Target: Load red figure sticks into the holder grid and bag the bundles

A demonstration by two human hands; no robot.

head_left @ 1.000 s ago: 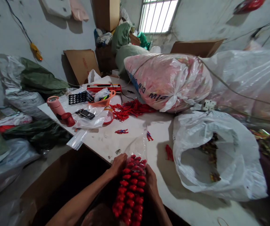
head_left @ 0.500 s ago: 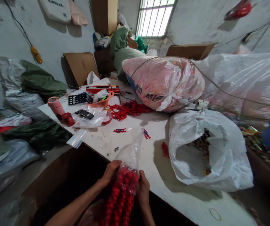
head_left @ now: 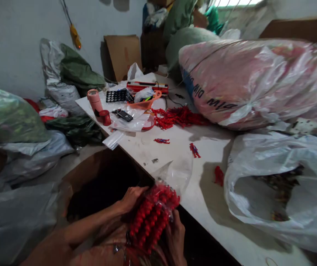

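Note:
Both my hands grip a clear plastic bag stuffed with strings of red beads at the near edge of the white table. My left hand holds the bag's left side, fingers curled over the beads. My right hand clasps it from the lower right. The bag's empty top sticks up above the beads. The bundle is tilted, its top leaning right over the table's edge.
A large white bag lies open at right, a big pink sack behind it. A pile of red trinkets, small figures, a phone, pink cylinder and orange basket sit farther back. An open carton stands below left.
The camera has swung left and down. The bead bundle has tilted to the right and dropped lower, both hands staying closed on it.

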